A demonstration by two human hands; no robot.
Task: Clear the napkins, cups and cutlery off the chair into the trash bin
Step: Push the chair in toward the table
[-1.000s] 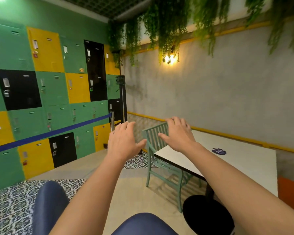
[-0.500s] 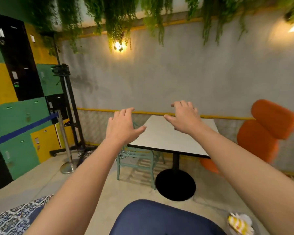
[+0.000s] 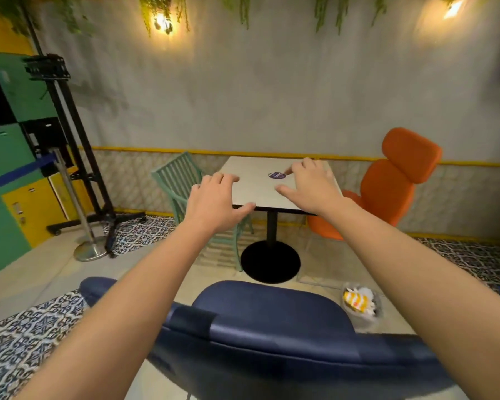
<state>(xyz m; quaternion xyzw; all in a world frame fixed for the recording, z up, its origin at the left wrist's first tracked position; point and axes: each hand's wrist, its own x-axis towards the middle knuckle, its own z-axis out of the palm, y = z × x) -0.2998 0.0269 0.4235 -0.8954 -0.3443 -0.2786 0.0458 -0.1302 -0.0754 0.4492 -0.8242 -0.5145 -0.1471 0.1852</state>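
A person's left hand [image 3: 214, 203] and right hand [image 3: 311, 187] reached forward at arm's length, palms down, above the back of a blue chair [image 3: 272, 316] at the bottom of the head view. On both hands the fingers were loosely spread with the thumbs angled inward, and neither hand held or touched anything. The chair's padded back filled the foreground. Its seat could not be seen from this angle.

The trash bin [image 3: 362, 321] stood on the floor just beside the blue chair's right side, low and to the right of the right hand and well apart from it. Inside lay crumpled white paper [image 3: 365, 293] and a yellow-striped wrapper [image 3: 355, 302].

Beyond the hands stood a white table [image 3: 254, 187] on a black pedestal base, with a round purple sticker [image 3: 276, 176] on its top near the right hand's fingertips as seen from the camera. A teal slatted chair [image 3: 178, 174] sat at the table's left and an orange chair [image 3: 393, 180] at its right, both against a grey wall. Green and yellow lockers [image 3: 3, 174], a black stand [image 3: 67, 134] and a steel barrier post [image 3: 78, 220] lined the left side. A wall lamp [image 3: 162, 23] glowed among hanging plants overhead.
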